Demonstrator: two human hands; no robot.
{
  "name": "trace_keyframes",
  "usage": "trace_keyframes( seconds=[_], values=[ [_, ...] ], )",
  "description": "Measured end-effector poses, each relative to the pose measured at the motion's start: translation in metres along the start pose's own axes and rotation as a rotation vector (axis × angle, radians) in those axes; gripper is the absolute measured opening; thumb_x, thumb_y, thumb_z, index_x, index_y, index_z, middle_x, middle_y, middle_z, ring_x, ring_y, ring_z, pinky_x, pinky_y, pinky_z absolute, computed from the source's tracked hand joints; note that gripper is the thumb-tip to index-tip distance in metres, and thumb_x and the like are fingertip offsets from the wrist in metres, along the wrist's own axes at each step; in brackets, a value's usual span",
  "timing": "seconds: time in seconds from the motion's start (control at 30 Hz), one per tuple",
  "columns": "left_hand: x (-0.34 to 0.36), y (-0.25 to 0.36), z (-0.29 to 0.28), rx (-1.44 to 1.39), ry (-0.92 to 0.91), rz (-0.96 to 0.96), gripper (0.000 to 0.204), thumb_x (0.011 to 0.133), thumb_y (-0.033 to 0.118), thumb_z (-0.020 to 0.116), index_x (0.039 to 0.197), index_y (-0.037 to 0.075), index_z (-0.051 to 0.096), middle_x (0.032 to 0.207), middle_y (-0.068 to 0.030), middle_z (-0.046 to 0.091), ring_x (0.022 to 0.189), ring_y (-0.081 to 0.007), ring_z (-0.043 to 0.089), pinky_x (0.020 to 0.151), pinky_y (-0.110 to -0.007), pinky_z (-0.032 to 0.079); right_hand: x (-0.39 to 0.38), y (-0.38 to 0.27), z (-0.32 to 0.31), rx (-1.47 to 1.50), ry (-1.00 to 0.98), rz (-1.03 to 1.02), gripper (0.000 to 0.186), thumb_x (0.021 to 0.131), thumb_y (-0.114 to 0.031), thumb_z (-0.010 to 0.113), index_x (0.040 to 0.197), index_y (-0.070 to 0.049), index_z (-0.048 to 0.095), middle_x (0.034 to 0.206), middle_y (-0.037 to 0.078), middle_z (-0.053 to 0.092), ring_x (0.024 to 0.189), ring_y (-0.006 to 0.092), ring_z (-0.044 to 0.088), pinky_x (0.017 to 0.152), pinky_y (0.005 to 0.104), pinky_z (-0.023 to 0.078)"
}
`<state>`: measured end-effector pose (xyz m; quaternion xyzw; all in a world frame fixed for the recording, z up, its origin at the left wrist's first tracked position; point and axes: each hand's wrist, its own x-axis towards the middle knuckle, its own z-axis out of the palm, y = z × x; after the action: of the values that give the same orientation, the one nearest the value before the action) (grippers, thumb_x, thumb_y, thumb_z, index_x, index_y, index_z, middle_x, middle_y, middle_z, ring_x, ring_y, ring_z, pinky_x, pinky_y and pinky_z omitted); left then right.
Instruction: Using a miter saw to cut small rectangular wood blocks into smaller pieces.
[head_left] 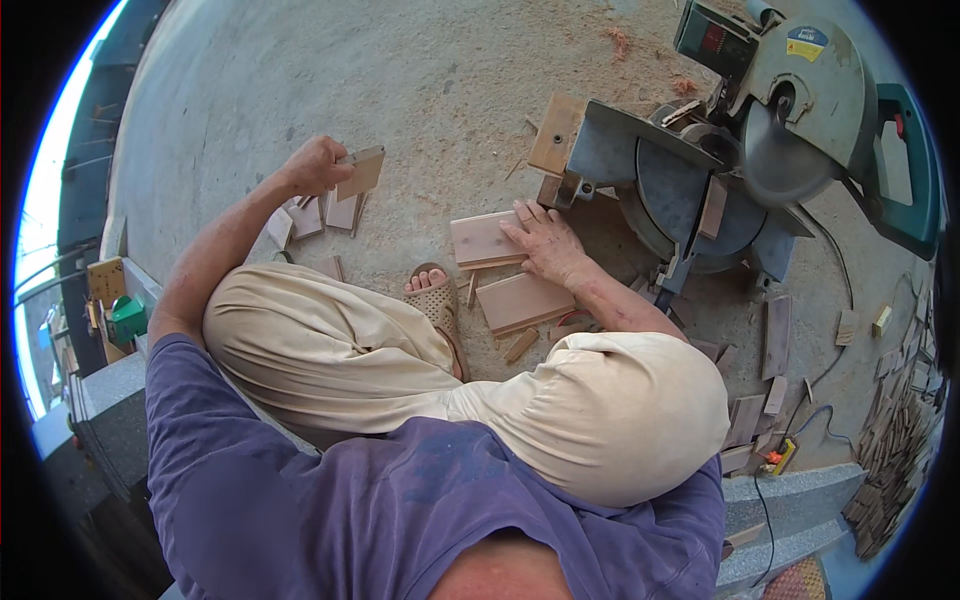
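Note:
My left hand (320, 164) grips a small flat wooden piece (360, 172), raised at the left of my knees' far side. Below it, several cut pieces (342, 215) lie on the floor. My right hand (545, 245) rests with spread fingers on a pale board (483, 238), left of the mitre saw (800, 100). Another pale board (520, 300) lies just nearer to me, beside small offcuts (521, 345). The saw's blade is blurred under its guard.
Concrete floor (420, 90) carries sawdust and scattered wood. Cords and a yellow power strip (785, 457) lie at lower right, near stone steps (800, 500) and heaped wood strips (890, 450). A green object (126, 320) stands at left. My sandalled foot (432, 300) is between the pieces.

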<state>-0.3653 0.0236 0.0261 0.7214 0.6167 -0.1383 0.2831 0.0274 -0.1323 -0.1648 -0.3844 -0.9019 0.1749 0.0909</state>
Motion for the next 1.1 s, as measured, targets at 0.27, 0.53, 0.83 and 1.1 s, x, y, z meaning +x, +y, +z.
trace_keyframes(
  seconds=[0.27,0.53,0.83,1.1],
  values=[
    [0.004,0.002,-0.003,0.078,0.056,0.078,0.029,0.080,0.020,0.064,0.071,-0.008,0.063,0.056,-0.0141,0.056,0.054,-0.0185,0.059,0.055,-0.040,0.049,-0.005,-0.007,0.014,0.294,0.071,0.043,0.046,0.081,-0.018,0.070,0.125,-0.006,0.060,0.116,0.021,0.065,0.109,0.0364,0.063,0.088,0.0423,0.058],
    [0.014,-0.008,0.002,0.034,0.040,0.029,0.028,0.079,0.020,0.064,0.074,-0.007,0.065,0.059,-0.0138,0.062,0.053,-0.0203,0.063,0.055,-0.039,0.051,-0.049,-0.042,0.014,0.956,0.434,0.665,0.018,0.093,-0.014,0.057,0.101,-0.006,0.070,0.097,0.019,0.073,0.090,0.0381,0.071,0.080,0.0441,0.057],
    [0.007,0.009,-0.010,-0.033,0.023,0.006,0.026,0.082,0.020,0.064,0.077,-0.006,0.070,0.063,-0.0095,0.065,0.057,-0.0156,0.063,0.054,-0.035,0.051,-0.013,-0.069,0.000,0.233,0.255,0.575,0.069,0.078,-0.048,0.081,0.126,-0.004,0.058,0.123,0.013,0.055,0.120,0.0327,0.050,0.105,0.0522,0.036],
    [0.001,-0.019,-0.014,0.018,0.089,-0.020,0.026,0.084,0.021,0.065,0.073,-0.003,0.070,0.061,-0.0062,0.063,0.057,-0.0125,0.062,0.053,-0.032,0.050,0.015,-0.068,0.094,0.036,0.333,0.324,0.087,0.070,-0.048,0.088,0.135,-0.006,0.049,0.132,0.012,0.045,0.128,0.0321,0.040,0.108,0.0510,0.029]
  ],
)
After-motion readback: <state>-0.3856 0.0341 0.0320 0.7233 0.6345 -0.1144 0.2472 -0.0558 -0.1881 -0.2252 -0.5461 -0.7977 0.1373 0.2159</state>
